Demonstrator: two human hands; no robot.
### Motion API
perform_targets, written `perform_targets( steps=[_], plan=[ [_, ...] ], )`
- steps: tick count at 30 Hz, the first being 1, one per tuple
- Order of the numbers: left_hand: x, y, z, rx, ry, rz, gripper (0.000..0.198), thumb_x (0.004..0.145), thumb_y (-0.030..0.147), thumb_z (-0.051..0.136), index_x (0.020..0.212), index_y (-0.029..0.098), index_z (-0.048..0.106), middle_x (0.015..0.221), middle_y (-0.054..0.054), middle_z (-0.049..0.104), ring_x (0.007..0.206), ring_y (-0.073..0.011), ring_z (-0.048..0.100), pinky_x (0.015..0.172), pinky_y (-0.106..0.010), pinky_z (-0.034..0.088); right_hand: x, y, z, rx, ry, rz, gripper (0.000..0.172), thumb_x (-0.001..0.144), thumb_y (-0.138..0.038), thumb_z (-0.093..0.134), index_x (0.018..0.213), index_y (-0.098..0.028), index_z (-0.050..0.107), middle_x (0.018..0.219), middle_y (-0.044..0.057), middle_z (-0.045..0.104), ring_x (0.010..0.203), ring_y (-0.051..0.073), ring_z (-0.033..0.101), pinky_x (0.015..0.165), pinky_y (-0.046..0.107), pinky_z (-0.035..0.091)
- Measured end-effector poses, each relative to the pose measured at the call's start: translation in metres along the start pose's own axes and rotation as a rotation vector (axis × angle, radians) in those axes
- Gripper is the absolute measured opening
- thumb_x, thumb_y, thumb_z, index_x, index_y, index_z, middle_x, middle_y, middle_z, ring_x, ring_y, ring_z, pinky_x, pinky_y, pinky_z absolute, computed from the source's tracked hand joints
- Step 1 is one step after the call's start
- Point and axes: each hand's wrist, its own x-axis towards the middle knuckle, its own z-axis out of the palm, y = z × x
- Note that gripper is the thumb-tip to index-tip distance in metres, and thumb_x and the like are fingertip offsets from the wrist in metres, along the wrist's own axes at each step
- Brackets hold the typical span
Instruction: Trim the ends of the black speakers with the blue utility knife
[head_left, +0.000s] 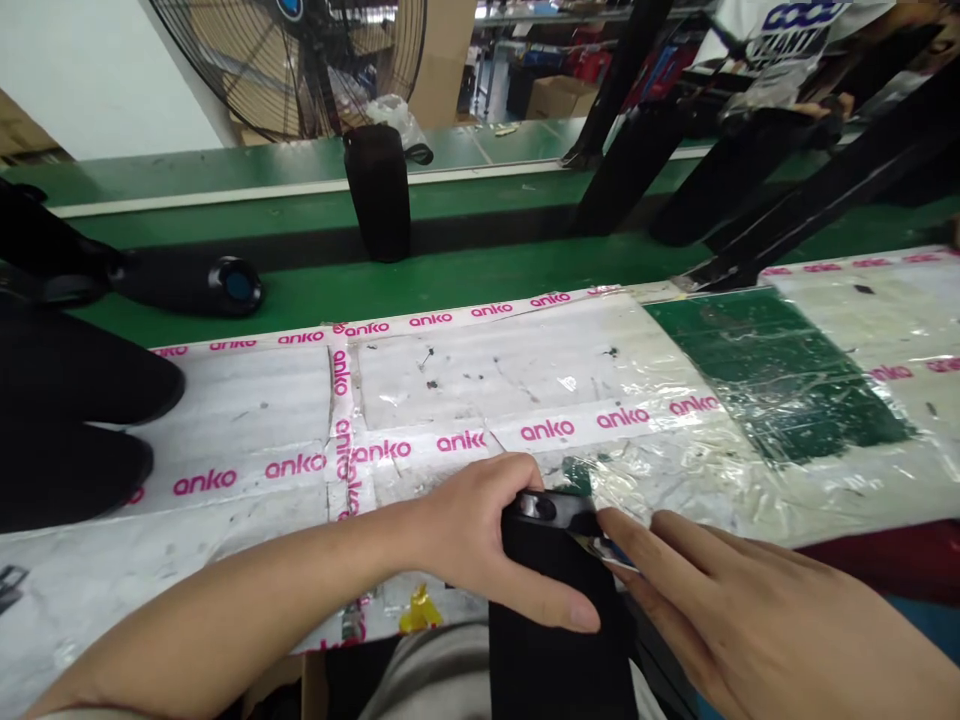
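At the table's near edge, my left hand [480, 540] is wrapped round the top of a black portable speaker [559, 640], its thumb lying across the front. The speaker's upper end carries a glossy dark panel [551, 510] with a round feature. My right hand [750, 610] is at the panel's right side, thumb and fingers pinched on a thin shiny piece [604, 550] against the speaker. Its kind is hard to make out. The speaker's lower part runs out of view over my lap.
Beyond the taped white table covering [480, 385] runs a green conveyor [465, 270]. A black speaker [377, 195] stands on it; another [191, 280] lies at left. Black cylinders [75, 420] lie on the table. A slanted black post [817, 190] rises at right; a fan [300, 60] stands behind.
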Motion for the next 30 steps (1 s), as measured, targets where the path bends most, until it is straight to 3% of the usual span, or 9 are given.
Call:
perform_targets(
  steps=[6,14,16,21,23,27,30],
  plan=[
    [-0.001,0.008,-0.001,0.018,0.011,0.007,0.065,0.050,0.061,0.096,0.072,0.024,0.047,0.070,0.005,0.051,0.066,-0.0139,0.043,0.056,-0.028,0.032,-0.011,-0.004,-0.001,-0.010,-0.086,0.008,0.044,0.088,-0.003,0.042,0.128,-0.019,0.053,0.075,-0.001,0.060,0.048,0.021,0.066,0.040,0.039,0.047],
    [-0.001,0.015,-0.010,0.133,-0.095,-0.049,0.062,0.053,0.057,0.095,0.073,0.024,0.046,0.073,0.005,0.052,0.067,-0.0139,0.045,0.054,-0.028,0.033,-0.009,0.002,0.003,0.100,-0.129,-0.030,0.048,0.086,-0.001,0.041,0.128,-0.022,0.050,0.078,-0.002,0.066,0.053,0.019,0.070,0.040,0.036,0.045],
    [0.000,0.014,-0.009,0.141,-0.090,-0.044,0.063,0.053,0.057,0.095,0.076,0.024,0.046,0.074,0.006,0.052,0.067,-0.0139,0.045,0.055,-0.028,0.033,-0.004,0.004,0.003,0.103,-0.158,-0.039,0.046,0.086,0.000,0.039,0.124,-0.022,0.049,0.078,-0.002,0.068,0.052,0.019,0.071,0.039,0.036,0.044],
    [0.002,0.014,-0.006,0.154,-0.074,-0.005,0.061,0.058,0.059,0.092,0.073,0.024,0.043,0.071,0.006,0.050,0.064,-0.0135,0.043,0.055,-0.030,0.032,0.001,0.005,0.004,0.186,-0.178,-0.009,0.038,0.082,0.003,0.040,0.103,-0.029,0.045,0.062,-0.006,0.059,0.036,0.020,0.059,0.035,0.037,0.034],
    [0.003,0.017,-0.006,0.164,-0.084,-0.005,0.061,0.059,0.060,0.091,0.071,0.024,0.043,0.070,0.005,0.050,0.064,-0.0136,0.043,0.056,-0.030,0.033,0.000,0.006,0.003,0.230,-0.197,0.067,0.035,0.084,-0.001,0.045,0.106,-0.027,0.051,0.064,-0.004,0.062,0.040,0.021,0.060,0.038,0.035,0.034],
    [0.002,0.019,-0.006,0.177,-0.077,-0.025,0.061,0.059,0.059,0.092,0.069,0.024,0.043,0.070,0.005,0.050,0.063,-0.0130,0.043,0.054,-0.028,0.032,0.001,0.010,-0.002,0.392,-0.248,0.393,0.021,0.092,-0.027,0.066,0.113,-0.027,0.064,0.068,0.000,0.066,0.051,0.023,0.060,0.048,0.032,0.040],
    [0.000,0.016,-0.010,0.127,-0.073,-0.004,0.060,0.062,0.059,0.092,0.069,0.023,0.046,0.070,0.005,0.050,0.063,-0.0123,0.042,0.052,-0.027,0.030,0.002,0.015,-0.010,0.459,-0.221,0.487,0.022,0.091,-0.043,0.070,0.108,-0.028,0.069,0.067,0.001,0.065,0.050,0.022,0.055,0.049,0.033,0.040]
  ],
)
